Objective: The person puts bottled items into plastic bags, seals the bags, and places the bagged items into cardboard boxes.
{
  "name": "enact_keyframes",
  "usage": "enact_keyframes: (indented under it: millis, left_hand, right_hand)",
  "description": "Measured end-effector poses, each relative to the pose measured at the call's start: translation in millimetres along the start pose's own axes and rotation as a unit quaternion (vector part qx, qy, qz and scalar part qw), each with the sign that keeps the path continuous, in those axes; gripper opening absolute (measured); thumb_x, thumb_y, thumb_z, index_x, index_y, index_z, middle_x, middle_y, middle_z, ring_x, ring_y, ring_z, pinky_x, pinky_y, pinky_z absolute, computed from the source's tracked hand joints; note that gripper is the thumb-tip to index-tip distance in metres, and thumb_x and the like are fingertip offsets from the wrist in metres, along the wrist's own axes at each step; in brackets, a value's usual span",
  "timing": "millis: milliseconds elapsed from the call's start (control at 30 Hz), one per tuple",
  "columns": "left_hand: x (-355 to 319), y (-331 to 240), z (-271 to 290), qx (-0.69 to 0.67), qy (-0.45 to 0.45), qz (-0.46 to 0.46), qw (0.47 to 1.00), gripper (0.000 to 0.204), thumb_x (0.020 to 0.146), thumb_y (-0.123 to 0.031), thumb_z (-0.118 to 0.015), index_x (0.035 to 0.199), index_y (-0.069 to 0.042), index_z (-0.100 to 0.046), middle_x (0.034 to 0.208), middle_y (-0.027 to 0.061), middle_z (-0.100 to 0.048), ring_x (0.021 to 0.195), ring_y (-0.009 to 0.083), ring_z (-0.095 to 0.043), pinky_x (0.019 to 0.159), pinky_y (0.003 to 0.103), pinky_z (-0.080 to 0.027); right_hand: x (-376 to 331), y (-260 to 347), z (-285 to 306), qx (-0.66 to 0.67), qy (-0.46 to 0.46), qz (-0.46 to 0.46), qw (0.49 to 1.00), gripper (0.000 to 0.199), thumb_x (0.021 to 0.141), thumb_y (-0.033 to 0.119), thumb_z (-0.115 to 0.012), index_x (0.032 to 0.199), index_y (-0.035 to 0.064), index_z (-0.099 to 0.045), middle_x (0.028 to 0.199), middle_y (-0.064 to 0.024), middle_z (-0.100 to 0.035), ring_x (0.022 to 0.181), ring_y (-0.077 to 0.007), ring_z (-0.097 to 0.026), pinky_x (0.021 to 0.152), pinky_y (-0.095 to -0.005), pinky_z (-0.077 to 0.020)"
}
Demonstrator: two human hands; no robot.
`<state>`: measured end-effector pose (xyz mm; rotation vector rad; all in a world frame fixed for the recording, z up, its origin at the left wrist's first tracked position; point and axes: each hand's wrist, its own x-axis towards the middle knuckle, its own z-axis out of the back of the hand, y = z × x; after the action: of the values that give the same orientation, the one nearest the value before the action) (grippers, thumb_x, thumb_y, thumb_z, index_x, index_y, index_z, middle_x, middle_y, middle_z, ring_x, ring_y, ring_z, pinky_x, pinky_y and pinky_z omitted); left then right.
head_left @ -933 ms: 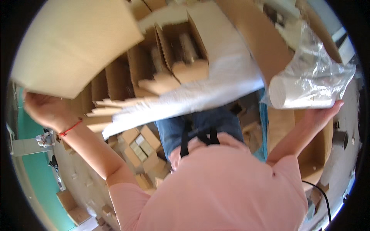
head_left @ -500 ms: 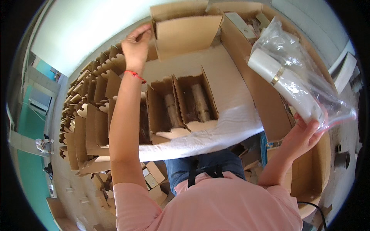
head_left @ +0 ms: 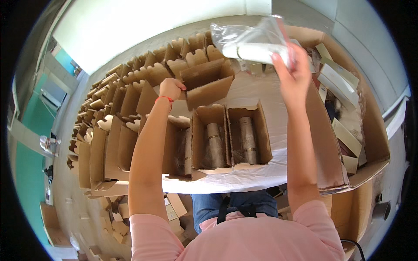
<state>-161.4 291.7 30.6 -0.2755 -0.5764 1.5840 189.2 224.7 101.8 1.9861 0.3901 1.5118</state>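
My left hand [head_left: 173,89] grips the left edge of an open cardboard box [head_left: 210,92], tilted on the white-covered table [head_left: 261,98]. In my right hand [head_left: 294,65] is a white cylinder with a gold band [head_left: 254,52], lying sideways inside a clear plastic bag [head_left: 230,35]. It hangs above and to the right of that box. Nearer to me stand several open boxes; two of them, the middle box [head_left: 198,150] and the right box [head_left: 266,143], each hold a bagged cylinder upright. Another bagged cylinder [head_left: 188,152] shows partly in the box to their left.
Rows of open cardboard boxes [head_left: 111,102] fill the table's left side. On the right, a large carton [head_left: 378,148] holds loose small white boxes [head_left: 337,85]. Cardboard pieces [head_left: 122,226] litter the floor below left. A wall [head_left: 130,30] rises behind.
My right hand has carried the bagged cylinder from the right up and across toward the open box. My left hand has brought that box nearer, tilting it. The view has shifted.
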Motion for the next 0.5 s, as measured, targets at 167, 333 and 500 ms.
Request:
enact_keyframes:
  millis: [167,333,500]
  left_hand:
    - [-11,18,-3,0.045,0.002,-0.009,0.999,0.027,0.069,0.000,-0.053,0.076,-0.014,-0.074,0.082,0.0132,-0.068,0.080,0.0285,-0.065,0.076,0.035,-0.051]
    - [-20,29,-5,0.010,0.002,-0.038,0.999,0.021,0.068,0.001,-0.056,0.075,-0.010,-0.073,0.080,0.0128,-0.068,0.079,0.0277,-0.065,0.073,0.035,-0.052]
    - [-13,24,-7,0.047,0.037,-0.027,0.998,0.022,0.068,0.003,-0.056,0.076,-0.009,-0.072,0.078,0.0139,-0.067,0.076,0.0278,-0.065,0.070,0.035,-0.051]
  right_hand:
    - [15,-41,-64,-0.026,0.236,-0.042,0.970,0.034,0.079,0.014,-0.070,0.108,0.0051,-0.054,0.093,-0.0104,-0.065,0.082,-0.0171,-0.062,0.069,-0.0300,-0.0494]
    - [7,-67,-106,-0.119,0.381,0.018,0.917,0.032,0.079,0.018,-0.070,0.105,0.0072,-0.055,0.090,-0.0084,-0.063,0.078,-0.0145,-0.058,0.070,-0.0285,-0.0472]
    - [0,-124,-132,-0.073,0.492,-0.183,0.848,0.033,0.075,0.018,-0.071,0.101,0.0033,-0.056,0.088,-0.0065,-0.062,0.080,-0.0176,-0.058,0.073,-0.0309,-0.0462]
